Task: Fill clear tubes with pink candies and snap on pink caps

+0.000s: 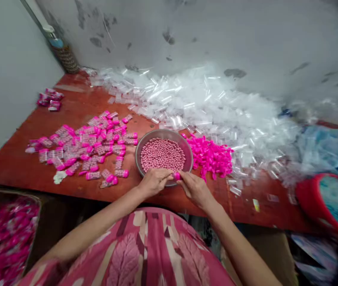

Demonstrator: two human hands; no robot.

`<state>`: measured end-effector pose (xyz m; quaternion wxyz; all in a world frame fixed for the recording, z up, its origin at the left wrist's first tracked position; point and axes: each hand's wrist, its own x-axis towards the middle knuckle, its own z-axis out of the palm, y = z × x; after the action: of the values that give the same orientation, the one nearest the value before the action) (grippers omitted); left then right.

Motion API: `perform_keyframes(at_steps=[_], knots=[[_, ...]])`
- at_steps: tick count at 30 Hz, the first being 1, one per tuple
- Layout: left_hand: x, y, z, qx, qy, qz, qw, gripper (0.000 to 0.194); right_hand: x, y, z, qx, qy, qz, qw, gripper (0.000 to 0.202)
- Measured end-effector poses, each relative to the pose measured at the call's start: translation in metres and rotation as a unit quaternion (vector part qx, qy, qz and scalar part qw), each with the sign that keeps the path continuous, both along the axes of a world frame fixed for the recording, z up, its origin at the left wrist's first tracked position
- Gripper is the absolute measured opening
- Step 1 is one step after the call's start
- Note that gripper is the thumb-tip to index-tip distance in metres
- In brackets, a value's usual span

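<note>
My left hand (156,181) and my right hand (195,189) meet over the near rim of a metal bowl (190,157). Both are closed, pinching a small bottle with a pink cap (176,176) from either side. Fingers cover most of its body, so I cannot tell how full it is. Small pink beads (163,155) lie in the bowl. Right of the bowl is a heap of bright pink caps (212,155). To the left, many pink-capped bottles of beads (93,139) lie loosely piled.
Clear plastic tubes (186,99) are heaped along the wall on the reddish table (76,99). A small pink cluster (50,98) sits far left. Below it stands a box of pink items (4,238). A red tub (314,200) is at the right, near blue plastic bags (329,147).
</note>
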<state>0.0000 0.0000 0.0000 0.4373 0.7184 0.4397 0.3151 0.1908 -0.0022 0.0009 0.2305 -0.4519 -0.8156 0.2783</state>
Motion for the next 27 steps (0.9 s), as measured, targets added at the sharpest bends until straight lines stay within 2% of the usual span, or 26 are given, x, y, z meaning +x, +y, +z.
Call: perform_keyframes(at_steps=[2,4,5,7,9,11,15,20,27], knots=[[0.001,0.0,-0.001,-0.077,-0.09,0.042,0.992,0.024,-0.007,0.002,0.007,-0.057,0.068,-0.04,0.995,0.028],[0.003,0.0,-0.003,-0.147,-0.179,0.084,0.969,0.025,-0.013,0.002,0.012,-0.134,0.161,-0.076,0.975,0.03],[0.003,0.0,-0.004,-0.187,-0.233,0.111,0.948,0.027,-0.015,0.001,0.012,-0.193,0.225,-0.096,0.95,0.032],[0.003,0.0,-0.006,-0.242,-0.311,0.148,0.907,0.031,-0.018,-0.001,0.011,-0.297,0.349,-0.123,0.88,0.035],[0.001,0.001,-0.008,-0.257,-0.329,0.155,0.895,0.032,-0.019,-0.002,0.007,-0.351,0.437,-0.144,0.815,0.032],[-0.003,0.003,-0.008,-0.247,-0.3,0.151,0.909,0.031,-0.02,0.001,0.005,-0.378,0.478,-0.162,0.776,0.028],[-0.009,0.005,-0.005,-0.187,-0.214,0.103,0.953,0.025,-0.021,0.012,0.011,-0.472,0.459,-0.134,0.741,0.026],[-0.01,0.003,-0.006,-0.134,-0.15,0.071,0.977,0.024,-0.025,0.018,0.016,-0.595,0.411,-0.096,0.685,0.024],[-0.019,0.006,-0.007,-0.059,-0.024,0.03,0.998,0.022,-0.035,0.015,0.002,-0.606,0.438,-0.155,0.645,0.016]])
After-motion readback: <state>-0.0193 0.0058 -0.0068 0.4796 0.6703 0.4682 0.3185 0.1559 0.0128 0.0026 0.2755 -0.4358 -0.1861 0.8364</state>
